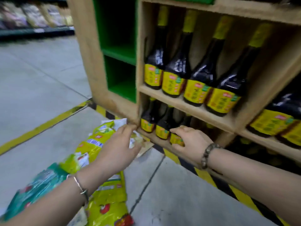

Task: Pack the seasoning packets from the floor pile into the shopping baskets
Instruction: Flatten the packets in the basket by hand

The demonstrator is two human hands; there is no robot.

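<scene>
A grey concrete floor (40, 82) is seen across the left and lower part of the view, marked by yellow-and-black striped tape (206, 175) along the foot of a wooden shelf unit (91, 66). Green compartments (120, 74) are set into the unit's left side. Its shelves on the right are filled with dark bottles (198, 82) with yellow labels and caps. Blurred store shelving (32, 18) is seen far off at the upper left.

The seasoning packets (92, 147), yellow-green with teal ones (40, 181) at the near end, are heaped on the floor in a line running up to the unit's corner.

The left hand (118, 149) is stretched over the far end of the pile. Its fingers are nearly straight, and a pale packet (136, 140) lies between them and the thumb. Whether that packet is gripped cannot be told through the blur.

The right hand (192, 142) is held apart from the pile, at the lowest shelf. It is curled round one low bottle (175, 138), with fingers above the label and the thumb below.

A bead bracelet (207, 154) is worn on the right wrist and a metal bangle (79, 185) on the left.
</scene>
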